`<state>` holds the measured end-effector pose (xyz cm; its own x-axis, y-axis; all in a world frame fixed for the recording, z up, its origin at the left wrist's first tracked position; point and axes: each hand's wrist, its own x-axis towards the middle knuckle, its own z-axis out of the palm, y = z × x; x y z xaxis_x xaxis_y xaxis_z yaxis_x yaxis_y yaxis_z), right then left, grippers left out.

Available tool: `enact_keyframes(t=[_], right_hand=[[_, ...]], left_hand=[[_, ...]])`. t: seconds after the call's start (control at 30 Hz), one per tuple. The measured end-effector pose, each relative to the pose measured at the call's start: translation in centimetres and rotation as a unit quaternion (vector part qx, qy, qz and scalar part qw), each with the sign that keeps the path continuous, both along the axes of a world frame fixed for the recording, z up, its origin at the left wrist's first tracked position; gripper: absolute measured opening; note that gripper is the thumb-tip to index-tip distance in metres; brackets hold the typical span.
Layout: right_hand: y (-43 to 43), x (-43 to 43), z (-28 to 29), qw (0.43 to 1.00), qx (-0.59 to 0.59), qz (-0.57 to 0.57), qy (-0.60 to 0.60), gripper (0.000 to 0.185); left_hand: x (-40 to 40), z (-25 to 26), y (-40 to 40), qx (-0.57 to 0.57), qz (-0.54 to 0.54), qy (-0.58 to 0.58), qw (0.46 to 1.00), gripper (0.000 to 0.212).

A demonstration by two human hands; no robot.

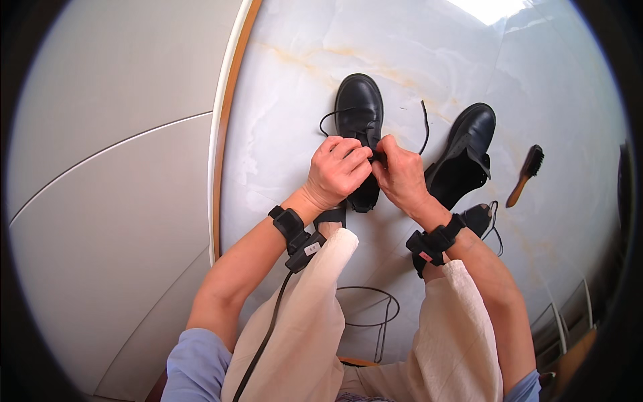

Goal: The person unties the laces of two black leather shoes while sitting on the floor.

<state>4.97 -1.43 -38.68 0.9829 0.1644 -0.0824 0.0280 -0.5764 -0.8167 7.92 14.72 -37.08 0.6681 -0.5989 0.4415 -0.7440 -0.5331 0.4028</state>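
A black leather lace-up shoe (pixel 358 93) stands on the floor before me, its toe pointing away and its throat spread. At its eyelets my left hand (pixel 339 171) is closed with curled fingers on the black shoelace (pixel 326 120), which loops out on the left. My right hand (pixel 400 173) pinches at the same spot, thumb and forefinger close to the left fingertips. The lace's other end (pixel 427 125) trails beyond the right knuckles. The fingers hide the exact grip. To the right sits a second black leather shoe (pixel 474 128), unlaced and gaping.
A wooden-handled brush (pixel 526 176) lies at right. Another black lace (pixel 495 228) lies by my right foot's dark footwear (pixel 476 218). A pale panel with wooden edging (pixel 228 125) borders the left. Between my legs is a metal ring frame (pixel 369 325); a cable (pixel 261 346) runs from my left wristband.
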Motion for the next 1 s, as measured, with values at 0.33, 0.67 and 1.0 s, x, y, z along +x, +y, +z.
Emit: enact_keyframes(t=[0.33,0.67,1.0], right_hand=[[-5.9,1.0,5.1,0.978,0.016,-0.006,0.209,0.026],[-12.3,2.9,11.9,0.949,0.151,-0.075,0.268,0.013],[-14.0,3.6,12.6,0.766,0.606,-0.146,0.158,0.041]], left_hand=[[-0.9,0.0,1.4,-0.118,0.197,0.281,0.932,0.011],[0.4,-3.0,2.7,-0.236,0.460,0.685,0.514,0.043],[2.6,-5.0,3.8,-0.215,0.378,0.606,0.666,0.018]])
